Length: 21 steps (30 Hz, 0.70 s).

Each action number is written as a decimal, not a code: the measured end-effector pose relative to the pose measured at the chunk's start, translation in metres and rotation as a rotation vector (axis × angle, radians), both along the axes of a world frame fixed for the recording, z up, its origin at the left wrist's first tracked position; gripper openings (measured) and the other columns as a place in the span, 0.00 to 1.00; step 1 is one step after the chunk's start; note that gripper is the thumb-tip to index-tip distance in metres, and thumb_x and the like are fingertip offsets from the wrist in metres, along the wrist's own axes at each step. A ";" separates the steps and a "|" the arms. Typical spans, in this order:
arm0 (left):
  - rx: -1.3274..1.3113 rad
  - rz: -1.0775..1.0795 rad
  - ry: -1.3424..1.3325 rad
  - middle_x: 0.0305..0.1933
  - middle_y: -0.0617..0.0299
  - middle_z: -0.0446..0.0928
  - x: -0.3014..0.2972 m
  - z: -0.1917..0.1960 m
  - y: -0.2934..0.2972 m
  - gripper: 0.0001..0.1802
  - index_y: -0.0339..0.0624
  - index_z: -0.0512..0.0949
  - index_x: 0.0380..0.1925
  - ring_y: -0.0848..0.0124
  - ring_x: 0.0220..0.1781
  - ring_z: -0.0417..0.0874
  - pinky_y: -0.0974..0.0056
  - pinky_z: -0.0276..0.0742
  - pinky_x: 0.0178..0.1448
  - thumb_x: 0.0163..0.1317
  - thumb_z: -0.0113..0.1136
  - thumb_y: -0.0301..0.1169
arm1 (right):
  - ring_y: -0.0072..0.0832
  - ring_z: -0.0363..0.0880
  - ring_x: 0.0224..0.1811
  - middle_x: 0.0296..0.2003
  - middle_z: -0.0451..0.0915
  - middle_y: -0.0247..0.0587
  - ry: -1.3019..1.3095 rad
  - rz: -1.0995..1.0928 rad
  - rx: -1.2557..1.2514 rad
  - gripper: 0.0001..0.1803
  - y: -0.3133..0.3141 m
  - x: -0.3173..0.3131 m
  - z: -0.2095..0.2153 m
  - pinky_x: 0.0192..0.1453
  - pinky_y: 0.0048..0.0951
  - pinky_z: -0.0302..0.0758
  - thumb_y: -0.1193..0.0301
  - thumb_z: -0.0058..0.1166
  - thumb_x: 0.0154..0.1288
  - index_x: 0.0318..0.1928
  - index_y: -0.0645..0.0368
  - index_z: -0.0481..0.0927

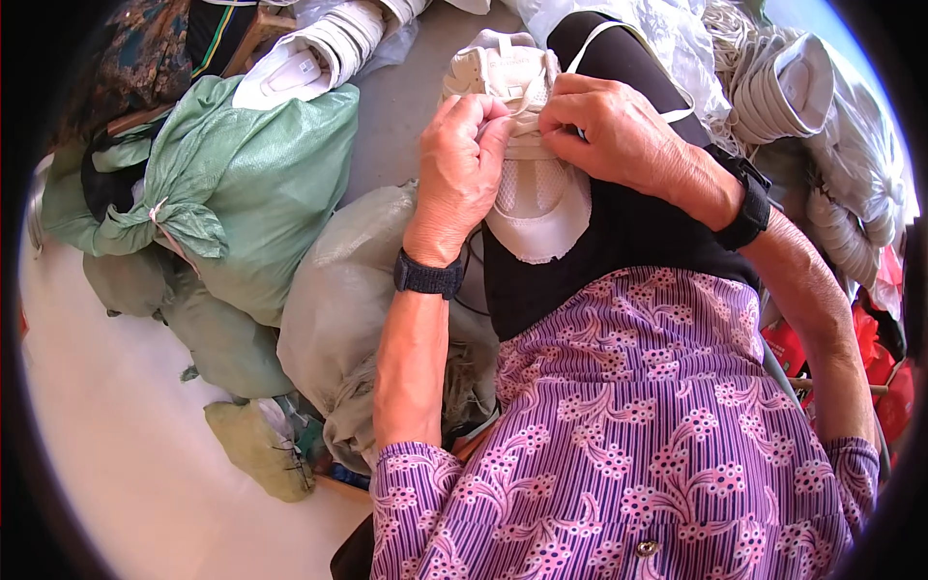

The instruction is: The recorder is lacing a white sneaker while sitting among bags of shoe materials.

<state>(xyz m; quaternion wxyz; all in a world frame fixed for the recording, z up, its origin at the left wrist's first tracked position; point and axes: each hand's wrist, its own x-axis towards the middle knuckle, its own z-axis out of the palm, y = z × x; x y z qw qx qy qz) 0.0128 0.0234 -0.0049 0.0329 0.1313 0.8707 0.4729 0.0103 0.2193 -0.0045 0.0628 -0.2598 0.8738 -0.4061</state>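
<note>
A cream and white shoe upper (542,215) lies across my dark-trousered thigh, its mesh toe toward me and its tongue pointing away. A pale shoelace (530,98) runs through its lacing area, and one length loops up over my right hand. My left hand (462,155) is pinched at the left of the lacing, thumb against fingers, on the lace. My right hand (619,126) is closed at the opposite side, also pinching the lace; its fingertips are partly hidden.
A tied green sack (261,184) stands at the left, with nested white shoe uppers (314,58) above it. More stacked uppers (788,87) and clear plastic bags sit at the far right. A greyish sack (338,300) rests beside my left forearm. Red bags (875,348) lie near my right elbow.
</note>
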 end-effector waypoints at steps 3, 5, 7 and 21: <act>-0.041 -0.018 0.060 0.30 0.60 0.74 -0.001 -0.003 0.001 0.05 0.35 0.76 0.34 0.73 0.30 0.73 0.68 0.72 0.36 0.61 0.59 0.26 | 0.43 0.80 0.35 0.30 0.78 0.43 0.095 -0.046 0.018 0.07 -0.006 0.001 0.000 0.40 0.40 0.76 0.70 0.52 0.55 0.28 0.60 0.80; -0.012 -0.032 0.041 0.31 0.60 0.74 -0.001 -0.004 0.000 0.06 0.35 0.76 0.34 0.73 0.29 0.74 0.68 0.72 0.36 0.62 0.59 0.27 | 0.42 0.78 0.32 0.29 0.75 0.43 0.095 -0.089 0.099 0.05 -0.009 0.003 0.002 0.37 0.37 0.75 0.72 0.54 0.55 0.29 0.61 0.79; 0.019 -0.033 0.035 0.31 0.59 0.74 -0.002 -0.007 -0.003 0.06 0.35 0.76 0.34 0.73 0.29 0.74 0.68 0.72 0.37 0.62 0.59 0.27 | 0.43 0.78 0.33 0.28 0.75 0.44 0.040 -0.117 0.121 0.05 -0.016 0.001 0.003 0.37 0.38 0.75 0.72 0.54 0.55 0.27 0.60 0.78; 0.102 0.021 0.107 0.32 0.57 0.75 0.004 -0.018 0.000 0.06 0.37 0.77 0.36 0.70 0.31 0.76 0.66 0.73 0.37 0.61 0.60 0.27 | 0.47 0.79 0.34 0.29 0.77 0.48 -0.049 -0.116 0.199 0.07 -0.007 -0.001 0.004 0.39 0.43 0.74 0.70 0.51 0.54 0.27 0.62 0.78</act>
